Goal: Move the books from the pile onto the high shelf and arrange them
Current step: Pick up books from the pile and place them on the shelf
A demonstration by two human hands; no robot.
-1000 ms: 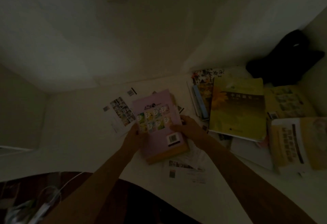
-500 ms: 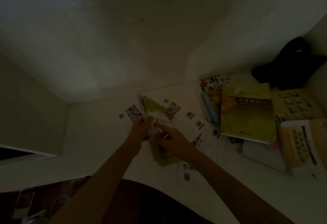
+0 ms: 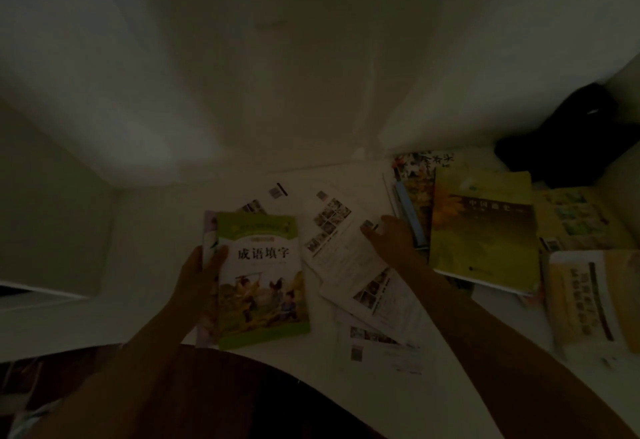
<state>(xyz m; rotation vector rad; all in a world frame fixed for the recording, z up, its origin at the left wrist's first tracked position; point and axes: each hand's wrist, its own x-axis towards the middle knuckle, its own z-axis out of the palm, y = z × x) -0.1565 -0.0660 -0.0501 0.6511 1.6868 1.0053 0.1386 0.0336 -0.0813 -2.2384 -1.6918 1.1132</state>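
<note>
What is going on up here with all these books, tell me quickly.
A person is sorting books on a white shelf in dim light. The left hand grips a green-covered children's book by its left edge, with another thin book behind it. The right hand reaches out over loose white booklets lying flat, fingers relaxed and holding nothing. To the right, a yellow-green book tops an untidy pile, and a dark object sits in the far corner.

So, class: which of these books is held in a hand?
The green book: the left hand grips its left edge, while the other books lie unheld.
</note>
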